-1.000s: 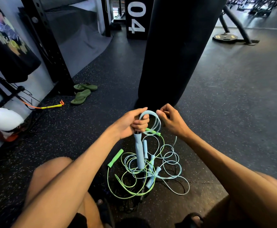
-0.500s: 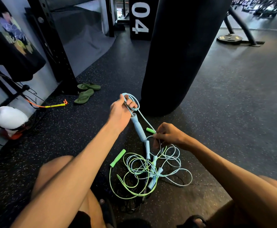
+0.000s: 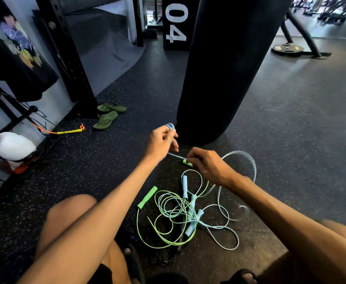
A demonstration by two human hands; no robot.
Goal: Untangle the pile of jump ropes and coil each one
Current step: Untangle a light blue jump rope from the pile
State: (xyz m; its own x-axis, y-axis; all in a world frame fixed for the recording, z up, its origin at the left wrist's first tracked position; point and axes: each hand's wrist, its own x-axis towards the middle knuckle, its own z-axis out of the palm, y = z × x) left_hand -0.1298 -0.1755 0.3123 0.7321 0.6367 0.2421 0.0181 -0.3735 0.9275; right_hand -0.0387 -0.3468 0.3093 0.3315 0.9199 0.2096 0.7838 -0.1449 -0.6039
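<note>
Rope pile (image 3: 176, 214): green and blue ropes lie tangled on the floor (image 3: 291, 124), between our knees.
Right hand (image 3: 209, 167): we pinch the blue rope (image 3: 241, 152) tight, just beside a green handle (image 3: 187, 162).
Left hand (image 3: 160, 143): our fingers curl round its blue loops.
Writing: white "04" on a black block (image 3: 176, 44), behind the black bag (image 3: 225, 68).

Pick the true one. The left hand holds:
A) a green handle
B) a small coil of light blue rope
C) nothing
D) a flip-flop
B: the left hand has its fingers curled round a small coil of light blue rope, which sticks out above its knuckles; the loose green handle lies on the floor by the pile.
</note>
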